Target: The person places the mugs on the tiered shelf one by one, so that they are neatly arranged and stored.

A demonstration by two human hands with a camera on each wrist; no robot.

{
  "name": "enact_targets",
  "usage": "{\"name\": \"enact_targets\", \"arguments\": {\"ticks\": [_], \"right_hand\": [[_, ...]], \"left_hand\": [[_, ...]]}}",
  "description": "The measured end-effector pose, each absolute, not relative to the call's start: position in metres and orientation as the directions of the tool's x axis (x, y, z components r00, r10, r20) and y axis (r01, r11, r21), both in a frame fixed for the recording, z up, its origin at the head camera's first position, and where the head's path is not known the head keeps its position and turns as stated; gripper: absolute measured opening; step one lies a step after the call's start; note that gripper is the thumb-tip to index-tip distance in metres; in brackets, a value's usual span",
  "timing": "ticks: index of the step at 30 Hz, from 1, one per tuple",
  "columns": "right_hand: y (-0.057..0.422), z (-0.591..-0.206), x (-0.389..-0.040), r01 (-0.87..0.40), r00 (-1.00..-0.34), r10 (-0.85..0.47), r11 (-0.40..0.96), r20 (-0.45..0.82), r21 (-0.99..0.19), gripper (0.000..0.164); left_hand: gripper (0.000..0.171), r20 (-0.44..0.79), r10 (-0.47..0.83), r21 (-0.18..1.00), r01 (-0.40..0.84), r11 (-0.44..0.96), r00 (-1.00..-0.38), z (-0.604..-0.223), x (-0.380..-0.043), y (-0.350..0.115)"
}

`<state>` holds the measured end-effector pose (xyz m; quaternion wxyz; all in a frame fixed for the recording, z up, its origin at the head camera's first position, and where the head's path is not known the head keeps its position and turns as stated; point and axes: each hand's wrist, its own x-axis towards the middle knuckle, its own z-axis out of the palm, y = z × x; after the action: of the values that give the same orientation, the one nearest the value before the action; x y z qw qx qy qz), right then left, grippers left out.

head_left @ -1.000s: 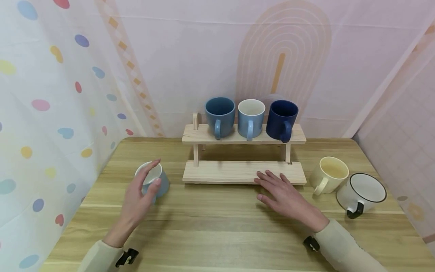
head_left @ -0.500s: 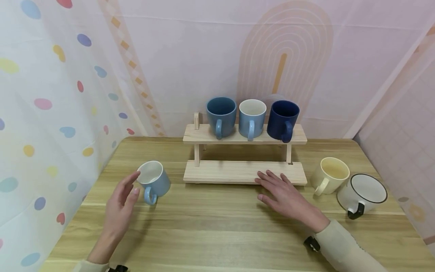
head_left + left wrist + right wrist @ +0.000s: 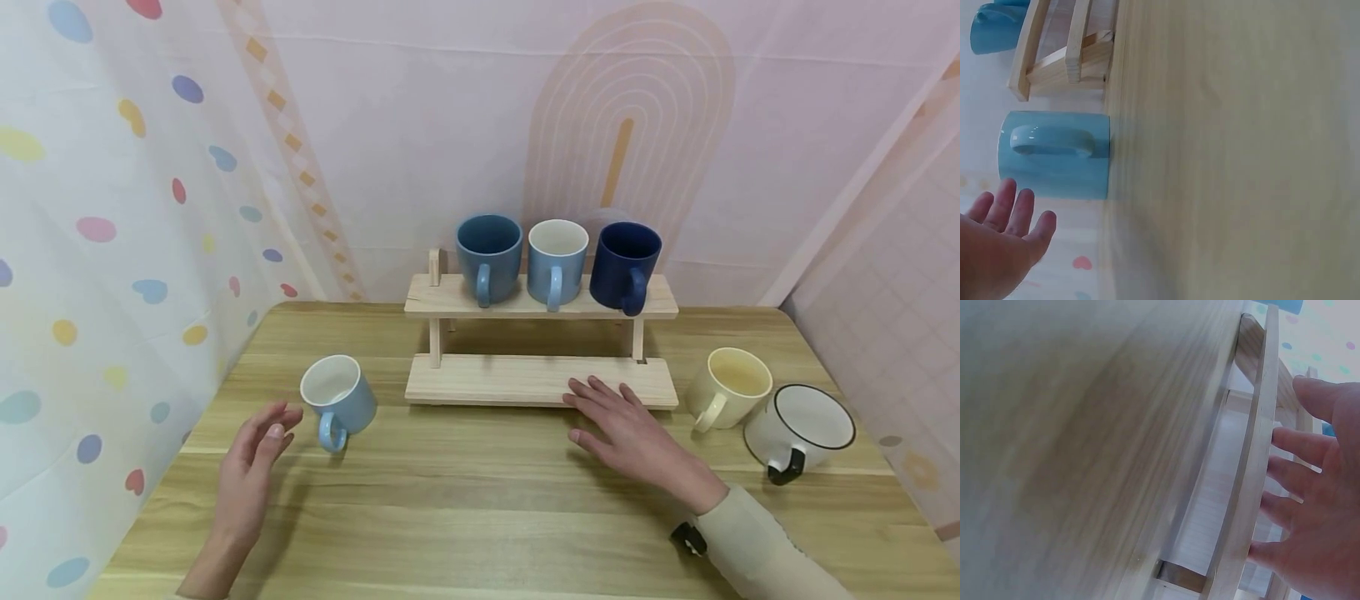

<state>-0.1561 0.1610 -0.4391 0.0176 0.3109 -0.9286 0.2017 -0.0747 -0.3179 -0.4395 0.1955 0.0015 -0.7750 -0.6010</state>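
On the left of the table stands a light blue mug (image 3: 349, 407), upright, its handle toward me; it also shows in the left wrist view. My left hand (image 3: 246, 475) is just left of this mug, apart from it, fingers loosely bent and holding nothing. My right hand (image 3: 626, 433) rests its fingertips on the lower board of a two-tier wooden rack (image 3: 480, 379), near its right end. In the right wrist view those fingers (image 3: 1291, 475) touch the board's front edge. Along the upper board stand a teal mug (image 3: 491, 271), a light blue mug with white inside (image 3: 543, 275) and a navy mug (image 3: 611, 279).
Right of the rack stand a pale yellow mug (image 3: 705, 396) and a white mug with a black rim (image 3: 768, 433), close together. The wooden table (image 3: 465, 500) meets hanging cloth (image 3: 420, 125) at its back, with more cloth at both sides.
My left hand has come away from the light blue mug, moving left and toward me. The mug now shows whole, handle included. My right hand stays on the rack.
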Motion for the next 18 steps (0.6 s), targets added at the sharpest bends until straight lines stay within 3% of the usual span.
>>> {"name": "enact_targets", "arguments": {"ticks": [5,18], "right_hand": [[0.1615,-0.4401,-0.1564,-0.587,-0.804,-0.572,0.724,0.16,-0.363,0.052],[0.1622,-0.4401,-0.156,-0.596,-0.798,-0.576,0.715,0.176,-0.364,0.052]], "left_hand": [[0.035,0.23,-0.203,0.971,0.211,0.113,-0.952,-0.4429,-0.0742,-0.3207],[0.035,0.117,-0.022,0.981,0.119,-0.153,-0.993,-0.4492,-0.0775,-0.3223]]}}
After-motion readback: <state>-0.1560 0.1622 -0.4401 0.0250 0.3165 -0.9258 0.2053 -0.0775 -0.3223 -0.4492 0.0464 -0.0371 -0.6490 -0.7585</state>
